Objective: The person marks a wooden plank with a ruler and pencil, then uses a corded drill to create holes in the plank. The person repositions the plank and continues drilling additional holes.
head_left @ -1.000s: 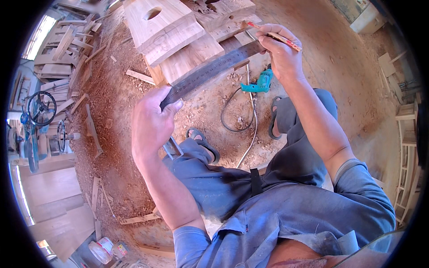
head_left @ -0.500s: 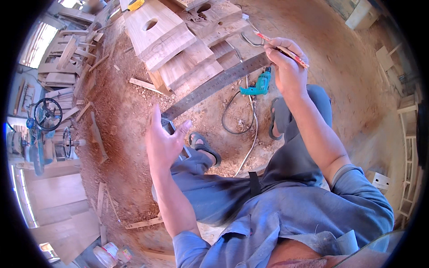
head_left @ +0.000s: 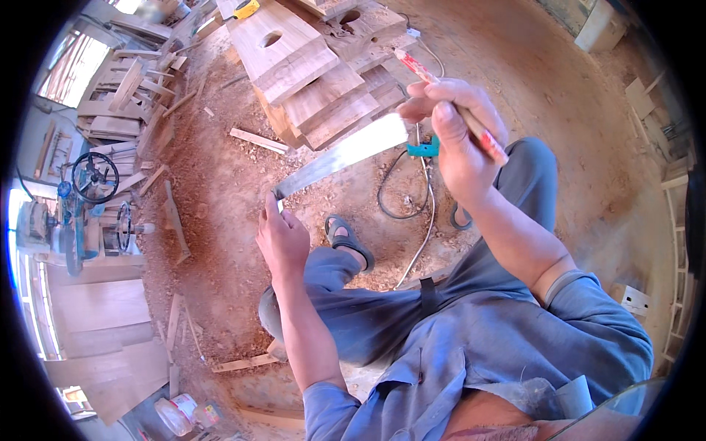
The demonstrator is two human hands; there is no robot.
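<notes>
My left hand [head_left: 283,242] is closed around the near end of a metal carpenter's square [head_left: 316,170]; the grip hides most of its thicker stock. The blade slants up to the right, and strong glare whitens its far half. My right hand [head_left: 463,132] holds a red-and-white pencil [head_left: 416,66] aslant between thumb and fingers, its painted end showing past the palm. The fingertips of that hand are at the blade's far end; whether they grip it I cannot tell. Beyond the blade lie stacked thick wooden boards [head_left: 301,73], the top one with an oval hole.
A teal power drill [head_left: 423,149] lies partly hidden behind my right hand, its cord [head_left: 380,192] looping across the dusty floor. Offcuts [head_left: 259,140] and wood shavings are scattered about. A yellow tape measure [head_left: 246,9] sits on the boards. A machine with handwheels [head_left: 95,178] stands at left.
The square has turned so its blade catches the light. My left hand has closed from a spread grip. My right hand has come slightly nearer and left, the pencil tilting more steeply.
</notes>
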